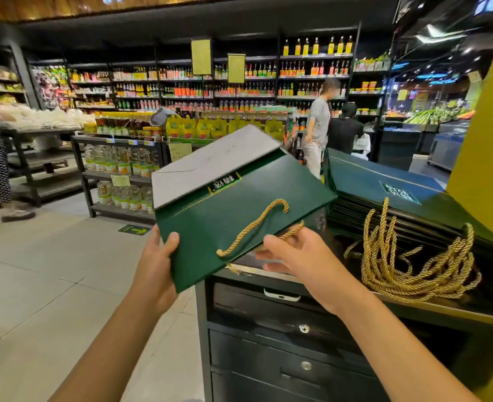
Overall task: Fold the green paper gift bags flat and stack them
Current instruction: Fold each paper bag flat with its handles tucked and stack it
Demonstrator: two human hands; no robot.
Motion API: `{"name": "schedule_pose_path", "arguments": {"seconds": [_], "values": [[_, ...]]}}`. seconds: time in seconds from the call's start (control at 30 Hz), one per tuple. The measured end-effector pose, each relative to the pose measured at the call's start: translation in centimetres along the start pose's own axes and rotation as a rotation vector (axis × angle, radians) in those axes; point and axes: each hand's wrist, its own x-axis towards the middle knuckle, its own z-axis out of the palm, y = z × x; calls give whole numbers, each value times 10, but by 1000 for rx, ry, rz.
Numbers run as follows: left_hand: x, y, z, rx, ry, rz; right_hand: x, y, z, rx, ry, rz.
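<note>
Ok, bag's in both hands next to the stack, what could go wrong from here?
1. The green bag has its pale bottom panel sticking out above the green face; stacked like that, it could sit proud and tilt the stack.
2. Its gold rope handle hangs loose and could snag in the tangled handles spilling off the stack.
3. The left hand has a grip on one corner only, so the bag may swing.

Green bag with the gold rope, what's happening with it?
A person holds a nearly flat green paper gift bag up: the left hand grips its near corner, the right hand touches its edge by the gold rope handle. A stack of flat green bags lies on the black counter to its right.
</note>
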Motion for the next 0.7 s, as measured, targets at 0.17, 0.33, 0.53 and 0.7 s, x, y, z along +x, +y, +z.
{"name": "schedule_pose_path", "arguments": {"seconds": [0.17,0.33,0.53,0.7], "values": [[13,4,-26,182,64,-78,-10,6,-22,-401,-121,29],[24,3,-32,431,91,-117,-5,10,-41,-761,121,-271],[40,-2,-21,729,90,-90,22,35,-50,-1131,4,-260],[55,-2,-12,1337,81,132,26,45,-54,-1158,-111,-74]]}}
